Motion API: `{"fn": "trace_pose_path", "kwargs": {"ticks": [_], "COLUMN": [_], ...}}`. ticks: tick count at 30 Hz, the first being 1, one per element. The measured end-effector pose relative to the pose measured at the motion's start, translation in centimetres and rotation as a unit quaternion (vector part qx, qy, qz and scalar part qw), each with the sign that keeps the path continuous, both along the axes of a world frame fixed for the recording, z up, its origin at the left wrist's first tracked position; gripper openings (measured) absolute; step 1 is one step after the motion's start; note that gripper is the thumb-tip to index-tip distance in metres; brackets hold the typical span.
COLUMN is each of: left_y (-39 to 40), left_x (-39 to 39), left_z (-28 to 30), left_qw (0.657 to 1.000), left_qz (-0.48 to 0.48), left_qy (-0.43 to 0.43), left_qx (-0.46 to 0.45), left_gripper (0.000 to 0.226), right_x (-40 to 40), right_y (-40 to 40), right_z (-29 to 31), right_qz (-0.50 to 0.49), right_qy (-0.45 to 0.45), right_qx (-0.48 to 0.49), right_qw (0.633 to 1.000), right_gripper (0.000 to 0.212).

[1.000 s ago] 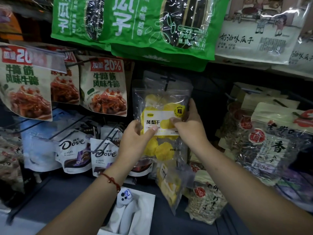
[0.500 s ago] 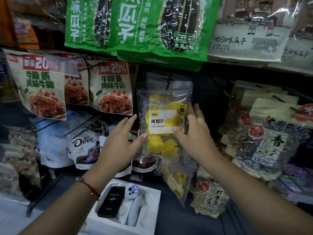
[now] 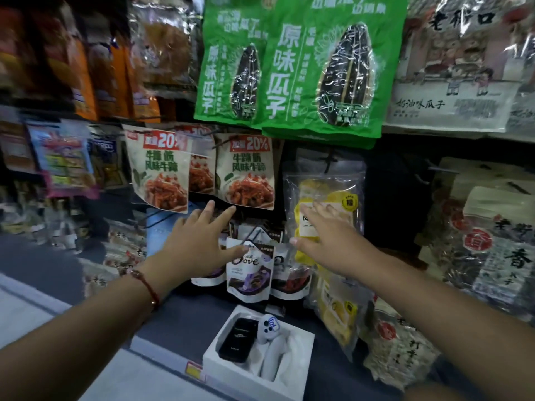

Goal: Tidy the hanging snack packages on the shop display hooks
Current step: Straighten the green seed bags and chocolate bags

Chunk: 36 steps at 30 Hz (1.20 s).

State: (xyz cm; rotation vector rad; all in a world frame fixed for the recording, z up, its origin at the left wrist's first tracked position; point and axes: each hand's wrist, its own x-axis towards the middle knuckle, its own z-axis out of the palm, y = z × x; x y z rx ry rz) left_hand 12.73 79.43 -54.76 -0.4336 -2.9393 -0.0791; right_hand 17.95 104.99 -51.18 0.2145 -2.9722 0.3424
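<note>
in front of the hook display, the head view shows the clear plastic pouch of yellow dried fruit [image 3: 324,198] hanging on its hook below the green sunflower-seed bags [image 3: 318,68]. the right hand [image 3: 330,241] lies before the pouch with fingers straight, grasping nothing (contact unclear). the left hand [image 3: 197,241], fingers spread and released, reaches under the beige spicy-snack packets [image 3: 246,172], above the white dove chocolate pouches [image 3: 250,273]. near the counter's front edge sits a white box [image 3: 260,360].

white box [image 3: 292,369] on grey counter [image 3: 121,380]
</note>
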Motion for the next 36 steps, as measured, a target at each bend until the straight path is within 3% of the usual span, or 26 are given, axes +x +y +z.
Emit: {"fn": "trace_pose_path", "kwargs": {"ticks": [7,13,16,19,21,24,28,33,36], "left_y": [-5.9,-10.7,-12.9,-15.0,-16.5,-17.8,-18.5,-19.8,-20.7], "left_x": [0.0,-2.3,-4.5,-6.2,-7.6,-9.4,-11.0,-12.2,-12.5], "left_z": [1.9,2.7,2.9,2.6,1.8,-0.4,-3.3,-4.6,-5.2], "left_qw": [0.997,0.991,0.991,0.986,0.98,0.978,0.978,0.975,0.969], "left_qz": [0.071,0.125,0.134,0.127,0.126,0.129,0.128,0.131,0.131], "left_qy": [-0.027,-0.023,-0.024,-0.041,-0.034,-0.024,-0.007,0.006,0.023], "left_qx": [-0.025,-0.042,-0.013,0.099,0.152,0.163,0.163,0.182,0.207], "left_gripper": [0.117,0.101,0.101,0.102,0.103,0.106,0.101,0.094,0.09], "right_x": [-3.0,-7.8,-11.5,-15.8,-18.4,-21.8,-25.5,-27.3,-27.1], "right_y": [-6.5,-13.4,-17.0,-20.1,-21.8,-23.7,-25.4,-27.0,-27.5], "right_z": [1.7,2.6,2.1,1.5,0.9,-0.2,-1.1,-1.5,-1.4], "right_qz": [0.1,0.141,0.137,0.092,0.035,0.0,0.006,0.015,-0.001], "right_qy": [-0.02,-0.066,-0.095,-0.103,-0.092,-0.048,-0.036,-0.057,-0.052], "right_qx": [0.015,-0.008,-0.054,-0.178,-0.289,-0.411,-0.565,-0.65,-0.652], "right_qw": [0.995,0.988,0.985,0.974,0.952,0.91,0.824,0.758,0.756], "right_gripper": [0.076,0.079,0.085,0.093,0.093,0.082,0.061,0.029,0.021]}}
